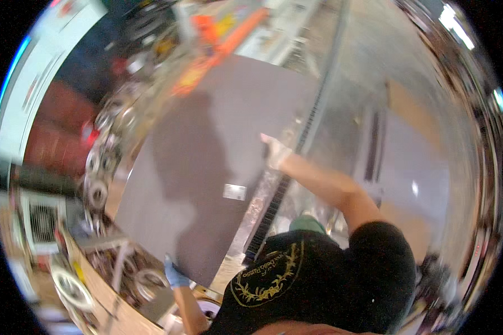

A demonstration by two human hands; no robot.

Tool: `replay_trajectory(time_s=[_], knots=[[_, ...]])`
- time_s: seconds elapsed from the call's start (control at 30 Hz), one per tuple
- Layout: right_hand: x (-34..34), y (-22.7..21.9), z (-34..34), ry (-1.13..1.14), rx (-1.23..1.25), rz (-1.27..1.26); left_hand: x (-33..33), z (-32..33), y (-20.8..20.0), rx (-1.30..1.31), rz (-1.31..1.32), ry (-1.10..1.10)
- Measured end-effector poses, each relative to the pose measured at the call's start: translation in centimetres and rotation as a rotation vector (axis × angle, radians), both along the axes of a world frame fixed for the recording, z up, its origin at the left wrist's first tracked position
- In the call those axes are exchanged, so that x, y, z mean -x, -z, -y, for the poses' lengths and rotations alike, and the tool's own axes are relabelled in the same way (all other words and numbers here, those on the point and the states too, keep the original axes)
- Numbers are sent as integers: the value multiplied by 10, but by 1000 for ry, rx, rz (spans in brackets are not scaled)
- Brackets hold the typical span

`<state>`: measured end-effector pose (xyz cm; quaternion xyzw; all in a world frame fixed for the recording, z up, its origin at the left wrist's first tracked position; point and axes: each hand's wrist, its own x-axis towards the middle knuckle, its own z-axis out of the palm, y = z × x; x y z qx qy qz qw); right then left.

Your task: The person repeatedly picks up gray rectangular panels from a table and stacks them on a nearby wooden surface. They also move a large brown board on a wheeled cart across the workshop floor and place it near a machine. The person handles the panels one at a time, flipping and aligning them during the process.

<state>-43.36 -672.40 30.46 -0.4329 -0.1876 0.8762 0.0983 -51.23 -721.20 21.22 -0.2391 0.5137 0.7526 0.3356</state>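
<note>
A large, flat grey-brown panel point(246, 106) slants across the space in front of me, with a small white label point(235, 192) on its face. My right hand point(275, 152), in a pale glove, grips its right edge; the fingers beneath are hidden. At the near left corner my left hand point(176, 276), in a blue glove, grips the lower edge, partly hidden by the panel. My shadow falls over the panel's surface. Motion blurs the picture.
Alongside the panel runs a dark, ribbed track point(268, 215) on a metal frame. An orange beam point(229, 47) is beyond it. Rings and wheel-like parts point(98, 192) crowd the left. Another pale panel point(413, 167) lies on the right, and a wooden board point(103, 290) is at lower left.
</note>
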Motion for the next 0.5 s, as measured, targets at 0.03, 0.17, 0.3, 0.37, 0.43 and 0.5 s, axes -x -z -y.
replay_trajectory(time_s=[0.03, 0.17, 0.3, 0.37, 0.43, 0.5], knots=[[1, 4, -11, -37, 29, -55, 4, -11, -3, -45, 69, 28], [1, 92, -70, 12, -163, 215, 7, -77, -10, 1, 56, 99], [-88, 62, -61, 345, -442, 14, 27, -88, 16, 59, -9, 127], [-157, 87, -53, 520, -814, 0, 36, -91, 17, 91, -166, 187], [-245, 96, -55, 438, -1226, 555, 42, -100, 8, 732, -585, 300], [-332, 119, -79, 263, -1392, 1060, 32, -139, -7, 870, -868, 293]])
